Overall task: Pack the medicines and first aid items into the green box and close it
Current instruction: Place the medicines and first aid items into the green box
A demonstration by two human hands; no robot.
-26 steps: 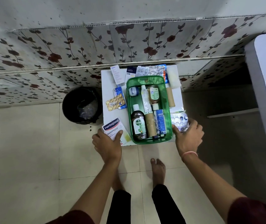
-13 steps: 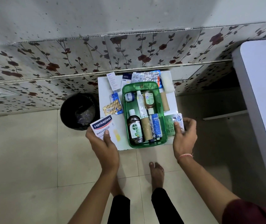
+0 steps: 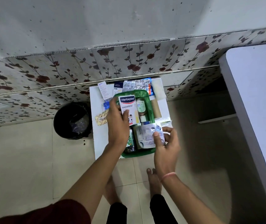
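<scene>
The open green box sits on a small white table with bottles and tubes inside. My left hand holds a white and blue Hansaplast carton over the box's left half. My right hand holds a silver blister strip pack over the box's near right part. A brown bottle with a green label shows inside the box. Most of the other contents are hidden by my hands and these two items.
Yellow tablet strip lies left of the box. Foil strips, a white leaflet and a white roll lie at the table's far edge. A cardboard tube lies right of the box. A black bin stands left; a white surface right.
Both hands lifted their items off the table and brought them inward over the green box: the carton from the left, the blister pack from the right.
</scene>
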